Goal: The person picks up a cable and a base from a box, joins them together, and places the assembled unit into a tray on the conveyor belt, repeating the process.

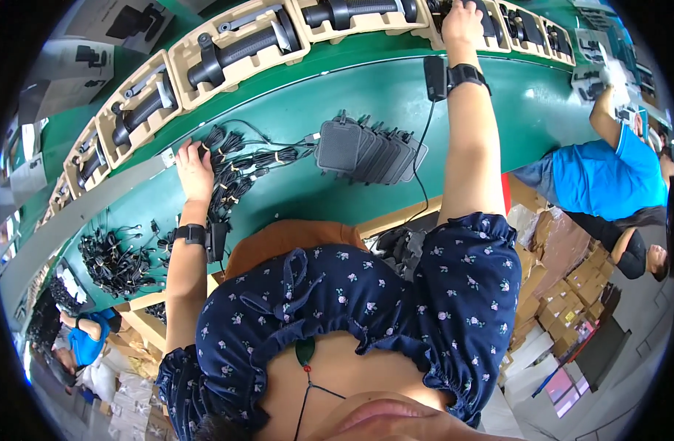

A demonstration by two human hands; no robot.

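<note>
My left hand [195,169] is at the far edge of the green table, its fingers curled around the end of a tied black cable bundle [218,138]. More bundled cables lie just right of it. My right arm stretches far forward, and my right hand [462,26] is down over a beige molded tray [502,45] holding black parts. Its fingers are bent and closed; what they hold is hidden at the picture's top. Between my arms stands a leaning row of flat black rectangular cases [366,151] with small tabs.
A line of beige trays [238,55] with black cylindrical handles runs along the far side. A heap of black cables [116,261] lies at left. A brown chair [289,239] is by my body. Co-workers in blue [609,180] are at right and far left. Cartons [565,301] stand behind.
</note>
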